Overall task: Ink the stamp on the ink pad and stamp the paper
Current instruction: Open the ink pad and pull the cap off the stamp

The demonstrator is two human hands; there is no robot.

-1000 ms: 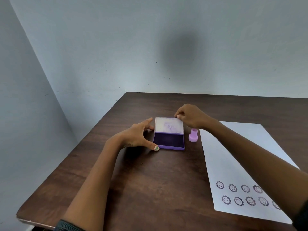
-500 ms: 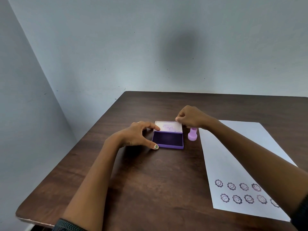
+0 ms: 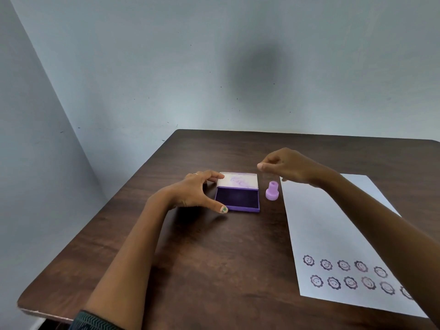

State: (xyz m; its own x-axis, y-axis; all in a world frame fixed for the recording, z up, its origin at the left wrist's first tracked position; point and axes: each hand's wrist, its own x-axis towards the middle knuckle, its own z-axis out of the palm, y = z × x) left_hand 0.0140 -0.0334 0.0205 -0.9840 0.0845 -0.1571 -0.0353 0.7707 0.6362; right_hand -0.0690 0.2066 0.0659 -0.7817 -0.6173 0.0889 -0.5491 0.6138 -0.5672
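Wall (image 3: 214, 67): pale blue-grey, meeting in a corner at 10 o'clock; a soft dark shadow patch sits at 12 o'clock above the counter.
Counter (image 3: 214, 258): dark wood grain, filling the lower frame; its near left edge shows at 7 o'clock.
Paper (image 3: 333, 234): white sheet at 4 o'clock, flat on the counter; two rows of dark flower-face prints (image 3: 342, 265) run along its near end, partly hidden by the right forearm.
Ink pad (image 3: 237, 194): purple case near the counter's middle, lid swung open to the far side; the dark pad faces up, the lid's pale inside shows purple smears.
Left hand (image 3: 192, 191): at 9 o'clock of the ink pad, spread wide; the forefinger touches the lid's far left corner, the thumb with a green-painted nail rests at the case's near left corner.
Right hand (image 3: 285, 167): raised at 1 o'clock of the ink pad, fingers loosely curled and narrow, holding nothing, clear of the lid.
Stamp (image 3: 272, 191): small lilac piece standing upright on the counter, between the ink pad and the paper's left edge, just below the right hand and untouched.
Sleeve cuff (image 3: 95, 321): dark patterned fabric at 7 o'clock on the left arm.
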